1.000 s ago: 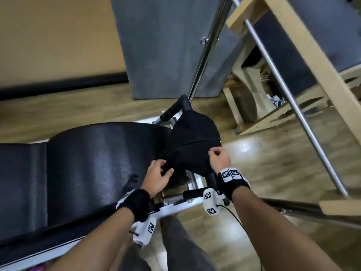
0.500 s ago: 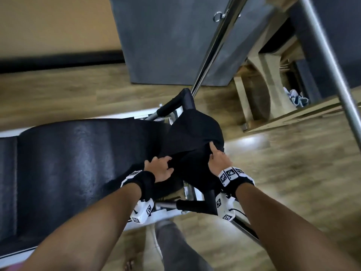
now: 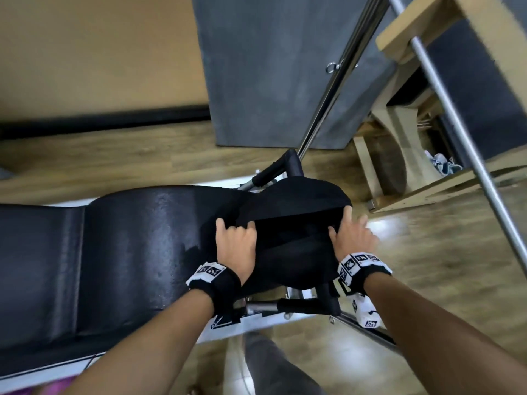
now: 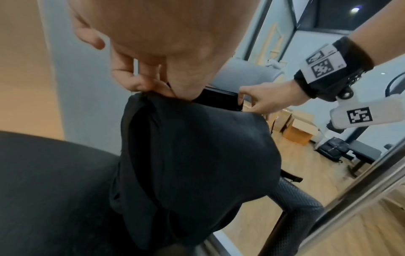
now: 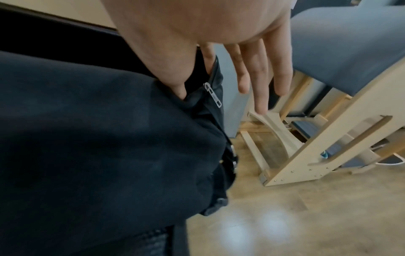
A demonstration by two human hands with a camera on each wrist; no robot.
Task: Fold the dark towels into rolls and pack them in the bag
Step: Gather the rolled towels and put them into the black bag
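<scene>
**Both hands at the mouth of the black bag**

The bag (image 3: 296, 201), soft matte black fabric bulging full, sits centre frame in the head view at the right end of a black padded bench (image 3: 137, 252). The left hand (image 3: 235, 246) pinches the bag's rim with curled fingers. The right hand (image 3: 353, 238) pinches the opposite rim between thumb and forefinger beside a silver zipper pull (image 5: 212, 95), its other fingers straight. Whether the dark cloth inside is towel cannot be told
</scene>
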